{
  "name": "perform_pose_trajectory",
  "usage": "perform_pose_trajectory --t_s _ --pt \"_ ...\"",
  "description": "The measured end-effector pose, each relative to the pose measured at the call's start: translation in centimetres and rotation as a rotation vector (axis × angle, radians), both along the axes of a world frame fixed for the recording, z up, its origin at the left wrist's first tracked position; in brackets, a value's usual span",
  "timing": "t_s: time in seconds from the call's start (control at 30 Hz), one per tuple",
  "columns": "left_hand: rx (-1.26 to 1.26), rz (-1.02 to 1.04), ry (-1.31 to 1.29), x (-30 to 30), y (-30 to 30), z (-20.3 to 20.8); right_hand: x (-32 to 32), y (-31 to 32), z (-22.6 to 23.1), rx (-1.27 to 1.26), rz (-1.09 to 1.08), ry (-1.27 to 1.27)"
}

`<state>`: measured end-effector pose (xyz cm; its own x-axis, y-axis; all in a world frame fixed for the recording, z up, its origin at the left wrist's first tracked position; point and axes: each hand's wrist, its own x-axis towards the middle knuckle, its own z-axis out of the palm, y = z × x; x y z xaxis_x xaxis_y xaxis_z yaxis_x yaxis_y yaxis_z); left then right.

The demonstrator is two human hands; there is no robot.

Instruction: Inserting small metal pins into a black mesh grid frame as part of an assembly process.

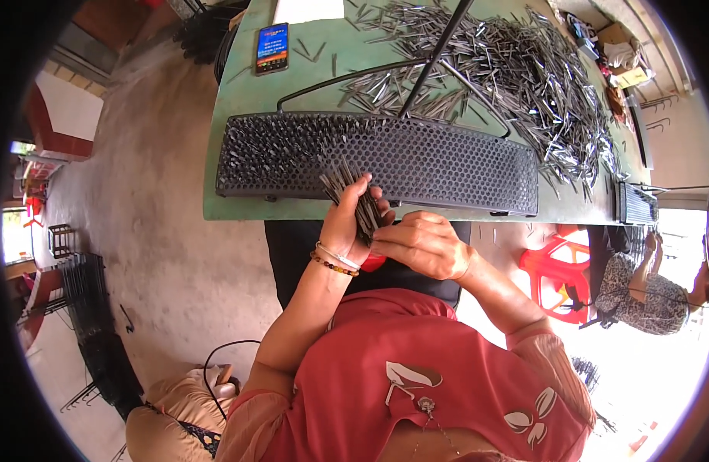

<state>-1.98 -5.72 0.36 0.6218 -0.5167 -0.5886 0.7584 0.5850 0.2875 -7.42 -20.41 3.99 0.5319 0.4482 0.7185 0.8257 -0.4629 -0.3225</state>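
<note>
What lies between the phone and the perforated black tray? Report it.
Head view: green tabletop, and one end of a bent black rod at the upper edge of the perforated black tray.

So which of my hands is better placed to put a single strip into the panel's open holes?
Probably your right hand. Your left hand is wrapped around the bundle of dark strips, while the right, at the bundle's lower end, looks freer to carry one to the black panel.

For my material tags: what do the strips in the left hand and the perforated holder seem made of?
Strips: probably metal, dark, smooth, given grey glints. Perforated holder: dark, satin; plastic or painted metal, its even sheen fitting both.
</note>
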Motion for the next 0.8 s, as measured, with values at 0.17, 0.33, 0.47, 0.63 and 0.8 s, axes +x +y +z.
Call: perform_pose_trajectory --t_s 0.17,0.33,0.47,0.63,0.8 --pt "0.092 0.043 -0.007 0.1 0.0 0.5 0.7 -0.6 2.6 0.355 -0.313 0.413" --pt "0.215 -0.037 -0.137 -0.4 0.4 0.5 6.1 -3.2 0.9 0.719 -0.544 0.701" --pt "0.231 -0.105 -0.168 -1.1 0.6 0.0 9.7 -4.7 -1.9 0.64 -0.561 0.647" --pt "0.21 -0.158 -0.161 -1.7 0.8 -0.6 10.4 -4.7 -2.6 0.532 -0.568 0.579" --pt "0.219 -0.189 -0.154 -1.7 0.6 -0.6 10.2 -3.8 -3.8 0.582 -0.605 0.61"
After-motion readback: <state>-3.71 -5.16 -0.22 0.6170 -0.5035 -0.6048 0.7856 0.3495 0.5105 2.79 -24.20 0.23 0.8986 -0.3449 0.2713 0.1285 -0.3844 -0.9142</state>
